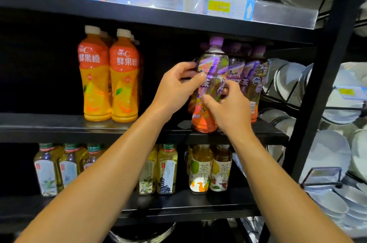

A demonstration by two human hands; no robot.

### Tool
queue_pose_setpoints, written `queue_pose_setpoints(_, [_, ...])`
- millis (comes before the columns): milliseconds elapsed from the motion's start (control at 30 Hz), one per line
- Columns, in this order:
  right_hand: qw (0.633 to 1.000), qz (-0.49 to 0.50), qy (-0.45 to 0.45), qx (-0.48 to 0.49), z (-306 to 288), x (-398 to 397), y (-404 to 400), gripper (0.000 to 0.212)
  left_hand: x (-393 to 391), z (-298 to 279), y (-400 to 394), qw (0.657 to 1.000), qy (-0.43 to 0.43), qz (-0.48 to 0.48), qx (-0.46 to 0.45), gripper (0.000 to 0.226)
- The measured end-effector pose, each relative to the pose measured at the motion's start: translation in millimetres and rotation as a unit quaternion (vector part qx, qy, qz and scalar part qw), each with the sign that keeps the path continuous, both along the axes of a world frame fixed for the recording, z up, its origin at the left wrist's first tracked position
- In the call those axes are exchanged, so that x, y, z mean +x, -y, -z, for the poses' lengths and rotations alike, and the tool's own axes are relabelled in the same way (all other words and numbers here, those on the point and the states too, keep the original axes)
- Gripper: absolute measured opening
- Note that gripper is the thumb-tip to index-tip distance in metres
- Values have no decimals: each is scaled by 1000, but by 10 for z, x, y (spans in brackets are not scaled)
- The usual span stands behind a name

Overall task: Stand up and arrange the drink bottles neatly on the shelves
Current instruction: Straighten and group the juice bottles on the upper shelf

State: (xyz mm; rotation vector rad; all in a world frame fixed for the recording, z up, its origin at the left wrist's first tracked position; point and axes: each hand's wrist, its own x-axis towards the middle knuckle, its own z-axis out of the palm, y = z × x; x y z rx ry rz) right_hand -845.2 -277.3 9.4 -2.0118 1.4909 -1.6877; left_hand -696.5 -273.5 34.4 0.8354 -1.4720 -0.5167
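Observation:
A purple-capped tea bottle (211, 68) with a purple and orange label stands upright at the front edge of the middle shelf (59, 123). My left hand (176, 88) grips its left side at mid height. Lower down, my right hand (228, 107) wraps its right side. More purple-capped bottles (256, 76) stand upright behind it and to its right. Two rows of orange juice bottles (124, 76) stand upright on the same shelf further left. On the lower shelf (188, 205) stand yellow-green tea bottles (166, 169) and pale tea bottles (200, 169), all upright.
The top shelf carries a clear plastic price strip (228, 7) with yellow tags. A black upright post (317, 93) bounds the shelves on the right. Beyond it, white plates (333, 155) and bowls fill wire racks. Dark bare shelf lies between the orange and purple bottles.

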Motion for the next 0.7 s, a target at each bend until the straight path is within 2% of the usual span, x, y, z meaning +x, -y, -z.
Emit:
queue_pose_setpoints(100, [999, -13, -34, -15, 113, 133, 40, 58, 2, -47, 17, 993, 70, -87, -27, 67])
queue_pose_setpoints(167, [997, -21, -71, -22, 202, 127, 66, 62, -9, -41, 43, 986, 104, -123, -35, 69])
queue_pose_setpoints(267, [993, -5, -116, -18, 357, -9, 98, 67, -19, -25, 114, 984, 108, -140, -23, 69])
queue_pose_setpoints(400, [983, 28, -172, -52, 574, -182, 95, 52, -107, 0, 192, 982, 103, -160, -18, 69])
queue_pose_setpoints(533, [981, 35, -167, -91, 735, -229, 112, 37, -165, 74, 249, 978, 99, -180, -32, 73])
queue_pose_setpoints(700, [978, 40, -165, -122, 926, -216, 127, 42, -138, 208, 221, 968, 154, -197, -10, 83])
